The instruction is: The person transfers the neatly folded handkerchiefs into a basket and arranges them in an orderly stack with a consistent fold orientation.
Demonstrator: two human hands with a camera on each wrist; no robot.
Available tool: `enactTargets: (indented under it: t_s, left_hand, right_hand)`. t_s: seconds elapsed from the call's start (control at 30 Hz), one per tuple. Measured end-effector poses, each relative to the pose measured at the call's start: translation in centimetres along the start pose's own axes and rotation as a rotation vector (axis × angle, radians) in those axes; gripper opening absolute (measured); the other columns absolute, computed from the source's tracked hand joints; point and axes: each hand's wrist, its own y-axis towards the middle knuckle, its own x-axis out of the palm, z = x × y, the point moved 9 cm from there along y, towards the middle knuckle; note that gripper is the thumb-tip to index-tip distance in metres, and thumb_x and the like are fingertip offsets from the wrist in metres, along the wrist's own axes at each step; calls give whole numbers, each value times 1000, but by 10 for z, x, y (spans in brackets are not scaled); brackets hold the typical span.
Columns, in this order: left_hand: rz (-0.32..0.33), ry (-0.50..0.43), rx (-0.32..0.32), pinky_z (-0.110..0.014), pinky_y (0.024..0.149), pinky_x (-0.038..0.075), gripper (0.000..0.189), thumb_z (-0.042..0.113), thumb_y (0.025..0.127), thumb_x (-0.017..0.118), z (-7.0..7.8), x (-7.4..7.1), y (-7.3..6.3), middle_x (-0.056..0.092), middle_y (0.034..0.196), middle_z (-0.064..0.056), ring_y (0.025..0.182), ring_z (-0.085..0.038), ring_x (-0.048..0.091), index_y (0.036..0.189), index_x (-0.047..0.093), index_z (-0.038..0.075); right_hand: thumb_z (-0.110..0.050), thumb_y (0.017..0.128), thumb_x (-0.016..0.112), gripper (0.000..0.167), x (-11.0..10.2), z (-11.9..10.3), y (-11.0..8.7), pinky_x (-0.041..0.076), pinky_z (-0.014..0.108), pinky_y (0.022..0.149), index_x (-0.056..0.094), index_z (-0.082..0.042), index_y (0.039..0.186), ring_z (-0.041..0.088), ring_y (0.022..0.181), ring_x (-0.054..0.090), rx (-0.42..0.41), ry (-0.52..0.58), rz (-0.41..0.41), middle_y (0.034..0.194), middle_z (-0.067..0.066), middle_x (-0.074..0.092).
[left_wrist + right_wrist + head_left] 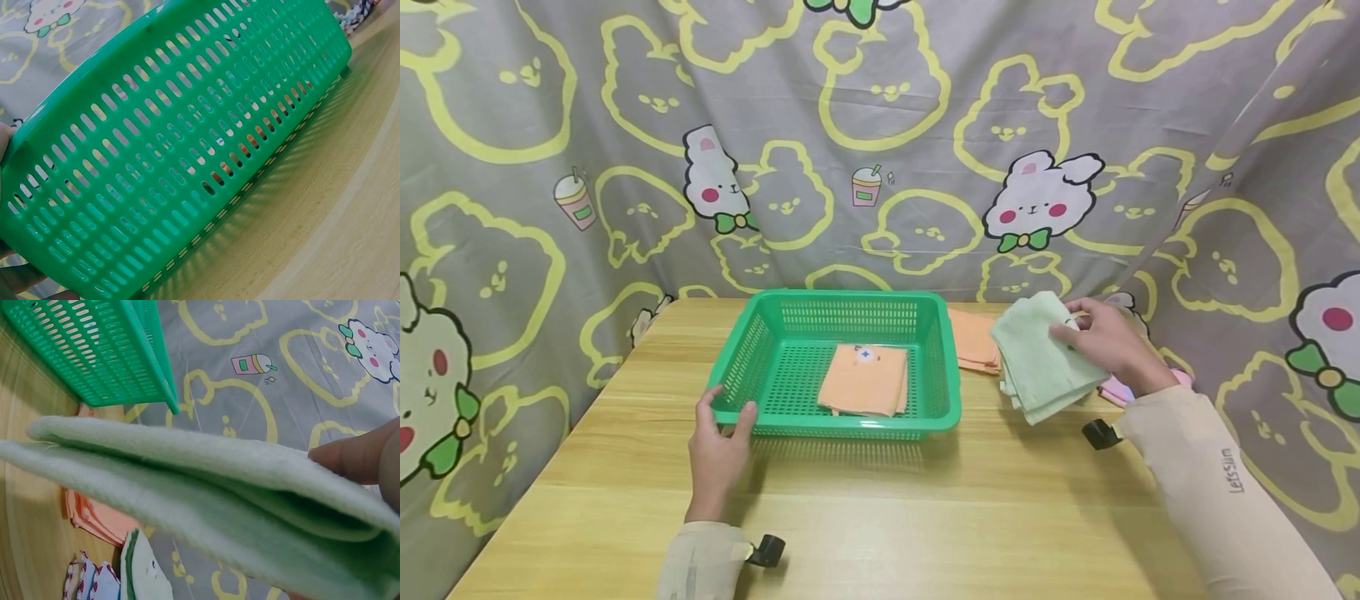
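fingers of right hand (1105, 342) pinch green towel (1041, 367); left hand (718, 437) grips basket (940, 367) corner

Glossy perforated plastic basket (842, 333) by left hand (718, 450), fuzzy matt green cloth (1037, 362) in right hand (1108, 342), smooth wood-grain table (925, 517) beneath both.

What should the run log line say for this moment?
left hand holds green basket rim | right hand grips folded green towel | orange towel in basket
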Motion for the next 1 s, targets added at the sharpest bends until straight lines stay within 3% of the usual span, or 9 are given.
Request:
enactTargets:
  t_s: [0.3, 0.57, 1.0]
  left_hand:
    - [7, -5, 2, -61, 94, 43, 71, 47, 97, 53, -1, 1, 0, 34, 144, -35, 118, -54, 48, 151, 22, 13]
    - [5, -1, 8, -62, 94, 42, 70, 45, 98, 53, 2, 1, -1, 35, 143, -36, 119, -55, 47, 151, 22, 11]
    - [5, 0, -2, -62, 95, 41, 70, 46, 98, 53, 1, 0, -1, 33, 144, -36, 119, -55, 47, 151, 22, 12]
  right_hand:
    - [-29, 94, 64, 48, -3, -6, 3, 55, 35, 55, 47, 2, 126, 19, 66, 63, -18, 6, 18, 108, 27, 60]
    - [-31, 95, 63, 52, -5, -16, 3, 55, 35, 57, 44, 3, 130, 19, 70, 63, -16, 28, 10, 118, 30, 56]
    - [-31, 95, 62, 50, -9, -30, 6, 55, 35, 55, 44, 1, 129, 18, 65, 62, -30, 27, 35, 109, 25, 58]
